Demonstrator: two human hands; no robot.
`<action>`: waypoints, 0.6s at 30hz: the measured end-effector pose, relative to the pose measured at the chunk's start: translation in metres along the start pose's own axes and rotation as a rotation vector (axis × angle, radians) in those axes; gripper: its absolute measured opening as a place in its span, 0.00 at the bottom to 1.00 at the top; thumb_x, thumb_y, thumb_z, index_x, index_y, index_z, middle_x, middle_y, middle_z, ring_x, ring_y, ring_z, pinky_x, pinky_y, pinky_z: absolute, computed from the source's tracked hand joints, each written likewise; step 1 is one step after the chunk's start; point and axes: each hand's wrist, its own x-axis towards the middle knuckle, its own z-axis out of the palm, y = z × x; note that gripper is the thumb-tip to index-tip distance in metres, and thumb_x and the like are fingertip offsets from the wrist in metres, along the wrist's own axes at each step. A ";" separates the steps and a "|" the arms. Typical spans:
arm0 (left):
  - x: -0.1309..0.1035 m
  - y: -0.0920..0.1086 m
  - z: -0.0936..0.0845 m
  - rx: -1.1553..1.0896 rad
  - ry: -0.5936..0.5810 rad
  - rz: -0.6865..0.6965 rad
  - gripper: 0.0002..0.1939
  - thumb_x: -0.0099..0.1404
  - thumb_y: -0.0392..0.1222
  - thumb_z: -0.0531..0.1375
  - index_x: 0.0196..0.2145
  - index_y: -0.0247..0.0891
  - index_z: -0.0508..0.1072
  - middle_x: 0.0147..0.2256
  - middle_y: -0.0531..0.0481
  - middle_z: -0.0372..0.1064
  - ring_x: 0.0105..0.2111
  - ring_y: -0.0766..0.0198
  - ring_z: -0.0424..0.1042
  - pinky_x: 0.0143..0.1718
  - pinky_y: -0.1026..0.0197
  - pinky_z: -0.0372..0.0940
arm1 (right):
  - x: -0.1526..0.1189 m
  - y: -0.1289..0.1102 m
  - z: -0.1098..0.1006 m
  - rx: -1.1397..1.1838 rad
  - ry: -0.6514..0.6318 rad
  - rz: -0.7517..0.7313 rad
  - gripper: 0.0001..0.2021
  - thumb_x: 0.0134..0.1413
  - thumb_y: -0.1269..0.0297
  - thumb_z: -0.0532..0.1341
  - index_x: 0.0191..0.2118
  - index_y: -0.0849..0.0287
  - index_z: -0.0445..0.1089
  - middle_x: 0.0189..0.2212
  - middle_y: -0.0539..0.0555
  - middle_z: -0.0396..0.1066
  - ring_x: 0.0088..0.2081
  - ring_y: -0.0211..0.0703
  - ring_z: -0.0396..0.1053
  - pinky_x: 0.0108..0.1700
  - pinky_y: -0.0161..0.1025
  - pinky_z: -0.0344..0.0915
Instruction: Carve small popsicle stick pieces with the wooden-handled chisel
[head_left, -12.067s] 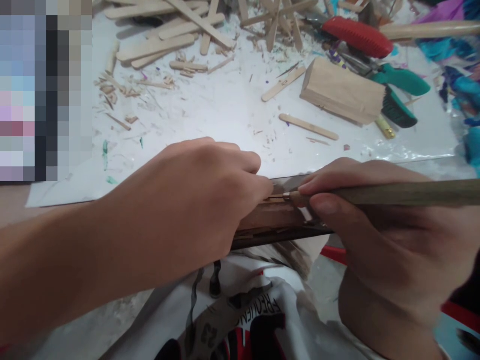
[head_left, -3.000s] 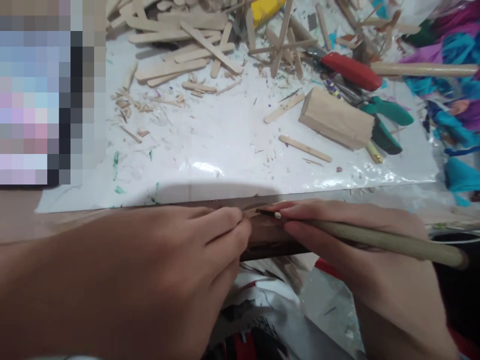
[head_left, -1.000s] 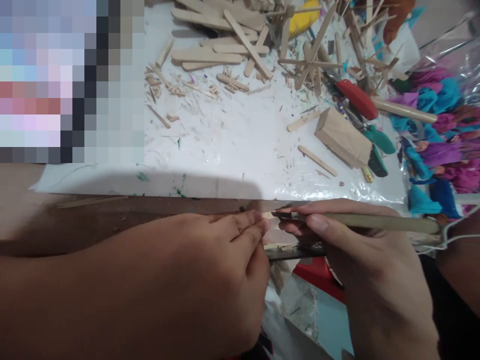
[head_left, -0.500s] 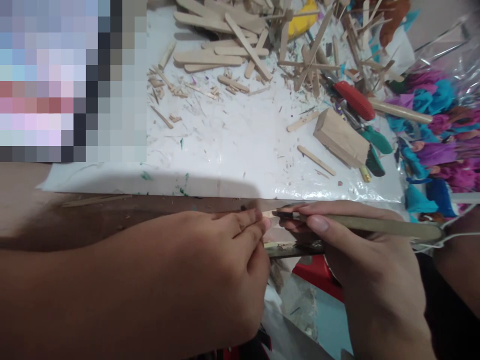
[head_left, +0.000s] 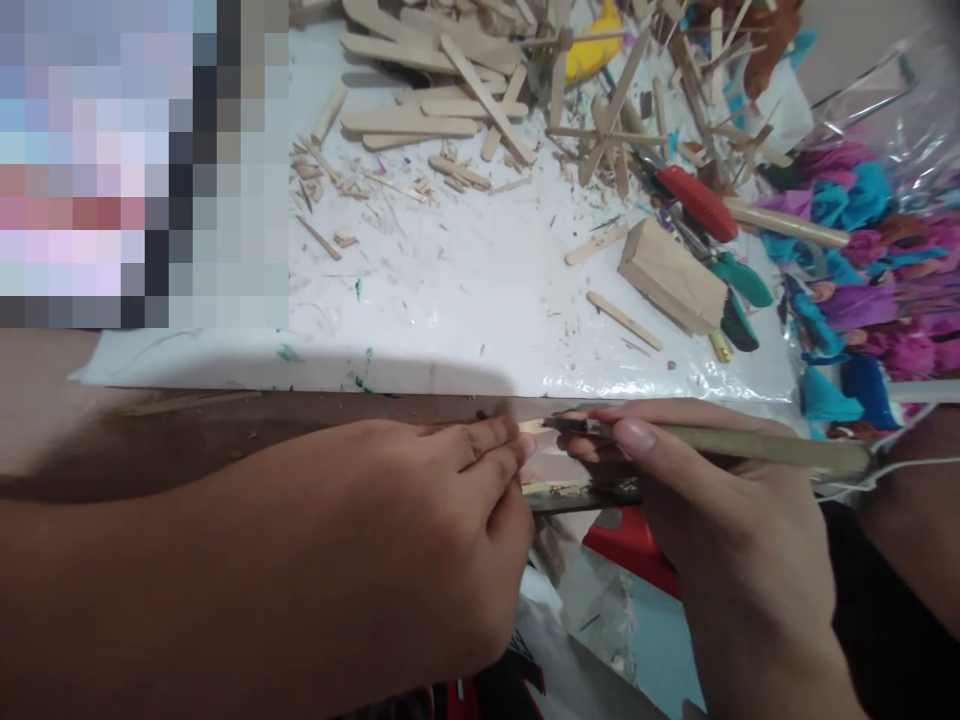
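Observation:
My left hand (head_left: 480, 490) is closed at the table's near edge, its fingertips pinching a small pale wooden piece (head_left: 534, 427). To its right, my right hand (head_left: 720, 500) grips a long tool with a greenish-tan handle (head_left: 765, 447), thumb on top. The tool's dark tip (head_left: 566, 424) points left and meets or nearly meets the end of the wooden piece. Just below the fingertips runs a dark edge with small shavings (head_left: 577, 494). Most of the wooden piece is hidden by my left fingers.
White sheet (head_left: 450, 300) bears craft sticks (head_left: 412, 122), shavings, a wooden block (head_left: 671, 278), a red-handled tool (head_left: 697, 203) and green handles (head_left: 742, 280). Colourful crepe-paper pieces (head_left: 885, 290) lie at the right. Below the hands is a red object (head_left: 630, 548). The upper left is pixelated.
The view has shifted slightly, so the table items appear a little further left. The tool's tip and both hands keep nearly the same places relative to each other.

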 end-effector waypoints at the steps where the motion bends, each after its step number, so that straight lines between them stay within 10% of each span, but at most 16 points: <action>1: 0.000 0.000 0.000 -0.010 -0.011 -0.004 0.25 0.76 0.28 0.53 0.59 0.30 0.87 0.59 0.39 0.85 0.57 0.51 0.88 0.52 0.53 0.85 | -0.001 -0.001 0.000 -0.018 0.001 -0.009 0.09 0.57 0.53 0.83 0.40 0.47 0.90 0.35 0.52 0.90 0.33 0.50 0.90 0.36 0.37 0.88; 18: -0.002 -0.001 0.000 -0.038 -0.018 0.026 0.25 0.77 0.32 0.55 0.62 0.28 0.85 0.61 0.34 0.83 0.57 0.47 0.87 0.50 0.52 0.86 | 0.001 -0.005 -0.008 -0.164 -0.117 -0.137 0.06 0.57 0.54 0.83 0.39 0.39 0.91 0.41 0.47 0.91 0.44 0.48 0.88 0.50 0.38 0.88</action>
